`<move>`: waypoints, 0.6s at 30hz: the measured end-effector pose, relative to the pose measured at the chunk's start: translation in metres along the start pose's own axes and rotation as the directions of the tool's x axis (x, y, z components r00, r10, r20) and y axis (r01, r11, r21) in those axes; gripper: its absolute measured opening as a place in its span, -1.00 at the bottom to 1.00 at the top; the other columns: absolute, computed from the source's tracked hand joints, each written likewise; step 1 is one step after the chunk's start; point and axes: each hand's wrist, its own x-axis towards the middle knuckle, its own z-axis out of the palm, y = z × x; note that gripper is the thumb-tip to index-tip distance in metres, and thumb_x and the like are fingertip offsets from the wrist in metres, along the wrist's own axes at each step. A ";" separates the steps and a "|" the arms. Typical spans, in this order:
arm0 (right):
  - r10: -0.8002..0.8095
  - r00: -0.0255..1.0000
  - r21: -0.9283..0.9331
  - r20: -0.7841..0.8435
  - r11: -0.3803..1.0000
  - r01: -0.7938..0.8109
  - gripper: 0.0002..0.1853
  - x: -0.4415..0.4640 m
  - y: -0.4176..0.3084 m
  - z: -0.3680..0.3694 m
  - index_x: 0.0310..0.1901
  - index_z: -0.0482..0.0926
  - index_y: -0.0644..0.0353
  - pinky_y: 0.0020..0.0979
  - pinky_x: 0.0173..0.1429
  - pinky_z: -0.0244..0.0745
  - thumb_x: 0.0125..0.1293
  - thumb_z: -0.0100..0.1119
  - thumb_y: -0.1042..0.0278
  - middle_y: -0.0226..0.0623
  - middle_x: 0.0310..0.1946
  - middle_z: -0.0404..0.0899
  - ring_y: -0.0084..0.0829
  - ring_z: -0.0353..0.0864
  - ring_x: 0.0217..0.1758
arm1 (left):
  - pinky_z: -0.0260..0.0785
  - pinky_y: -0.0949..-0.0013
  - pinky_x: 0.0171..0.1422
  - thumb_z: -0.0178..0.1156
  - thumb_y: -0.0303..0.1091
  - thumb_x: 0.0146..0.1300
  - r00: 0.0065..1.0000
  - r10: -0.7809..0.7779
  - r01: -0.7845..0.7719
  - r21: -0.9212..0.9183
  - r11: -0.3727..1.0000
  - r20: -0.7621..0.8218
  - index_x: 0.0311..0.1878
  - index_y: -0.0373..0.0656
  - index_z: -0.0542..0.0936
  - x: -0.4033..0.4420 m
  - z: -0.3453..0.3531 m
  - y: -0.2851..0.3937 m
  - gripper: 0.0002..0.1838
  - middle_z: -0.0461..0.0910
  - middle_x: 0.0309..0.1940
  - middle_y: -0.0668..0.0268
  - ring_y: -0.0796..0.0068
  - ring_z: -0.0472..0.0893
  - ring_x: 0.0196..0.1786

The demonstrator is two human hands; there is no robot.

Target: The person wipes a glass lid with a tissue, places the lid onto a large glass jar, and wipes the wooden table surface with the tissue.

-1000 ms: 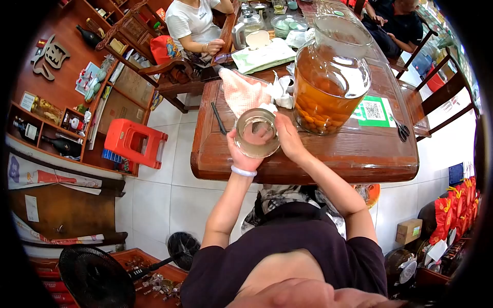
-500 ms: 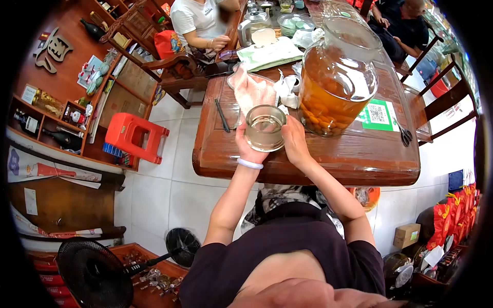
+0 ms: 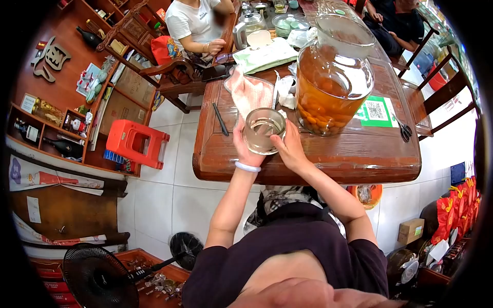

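A round clear glass piece (image 3: 264, 130) is held between my two hands above the front edge of the wooden table (image 3: 328, 167). My left hand (image 3: 247, 149) cups its left side and underside. On its right side lies my right hand (image 3: 291, 147), with the thumb over the rim. Just behind the glass is a pink cloth (image 3: 251, 93), beside crumpled white tissue (image 3: 287, 92). A big glass jar (image 3: 335, 82) of orange liquid with orange pieces at its bottom stands to the right. Left of the cloth lies a dark pen-like stick (image 3: 221, 119).
Scissors (image 3: 404, 132) and a green QR card (image 3: 377, 111) lie at the right. Further back are a green-white packet (image 3: 264, 55) and a glass kettle (image 3: 250, 23). One person (image 3: 192, 25) sits back left, another (image 3: 398, 23) back right. A red stool (image 3: 136, 143) stands left.
The glass piece has tilted and shifted slightly right since the first frame. My right thumb has moved over its rim, and my right hand has turned around its side.
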 end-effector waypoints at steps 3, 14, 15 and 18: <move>0.004 0.999 0.089 0.044 0.996 -0.008 -0.30 0.002 0.010 -0.003 0.08 0.25 0.38 -0.19 0.22 0.08 0.17 -0.03 -0.16 0.07 0.01 0.31 -0.01 0.21 0.15 | 0.26 0.00 0.17 -0.02 0.25 0.11 0.991 -0.103 0.090 0.148 0.985 0.087 0.19 -0.12 0.26 -0.002 0.003 0.008 -0.26 0.35 0.07 0.11 0.18 0.34 0.15; -0.362 0.890 -0.145 0.277 0.900 0.411 -0.22 0.015 0.002 -0.002 0.20 0.13 0.37 0.00 0.34 -0.22 0.20 -0.20 -0.23 0.01 0.16 0.21 -0.06 0.08 0.29 | 0.33 0.07 0.13 0.06 -0.03 0.04 0.995 -0.013 -0.014 0.275 0.961 0.097 0.14 -0.26 0.31 -0.020 -0.007 0.042 -0.35 0.41 0.03 0.07 0.03 0.42 0.08; -0.358 0.892 -0.147 0.276 0.901 0.408 -0.22 0.014 0.002 -0.002 0.20 0.13 0.37 0.00 0.34 -0.22 0.20 -0.20 -0.23 0.01 0.16 0.21 -0.06 0.08 0.29 | 0.30 0.09 0.17 0.05 -0.05 0.03 0.997 0.059 -0.068 0.195 0.978 0.052 0.12 -0.27 0.32 -0.019 -0.005 0.039 -0.37 0.41 0.04 0.09 0.08 0.41 0.09; -0.305 0.921 -0.203 0.244 0.912 0.356 -0.27 0.007 -0.004 -0.002 0.16 0.16 0.41 0.04 0.32 -0.22 0.18 -0.08 -0.13 0.02 0.15 0.22 -0.08 0.08 0.29 | 0.22 0.10 0.22 0.00 -0.01 0.03 0.992 0.123 -0.122 0.192 0.974 0.010 0.12 -0.26 0.33 -0.016 -0.007 0.027 -0.37 0.41 0.04 0.09 0.14 0.38 0.11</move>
